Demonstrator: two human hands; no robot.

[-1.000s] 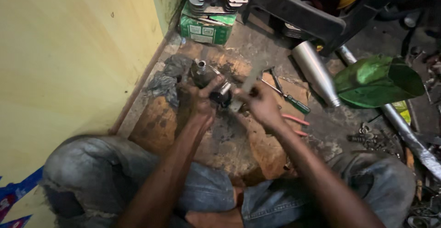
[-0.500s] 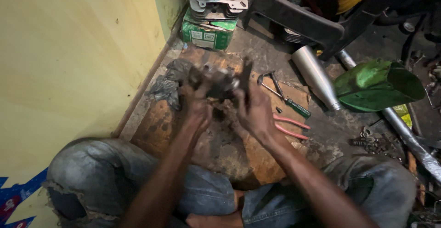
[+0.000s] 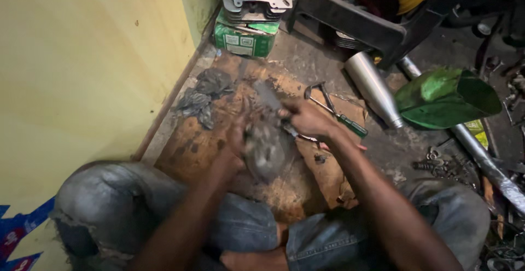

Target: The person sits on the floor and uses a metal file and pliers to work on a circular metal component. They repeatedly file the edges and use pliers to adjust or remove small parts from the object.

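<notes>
Since the earlier frame both hands have dropped toward the lap. The left hand (image 3: 236,140) is closed around a blurred grey metal part (image 3: 265,149), held over the cardboard (image 3: 191,151) on the floor. The right hand (image 3: 306,119) is clenched on a slim tool (image 3: 269,97) angled at the part. A green-handled screwdriver (image 3: 350,124) lies just beside.

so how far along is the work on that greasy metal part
Done: the part lies on stained cardboard, off any machine, with a screwdriver laid out nearby. In hand: the left hand steadies it while the right hand works a thin tool against it; blur hides detail. Left: it looks caked in grime.
</notes>
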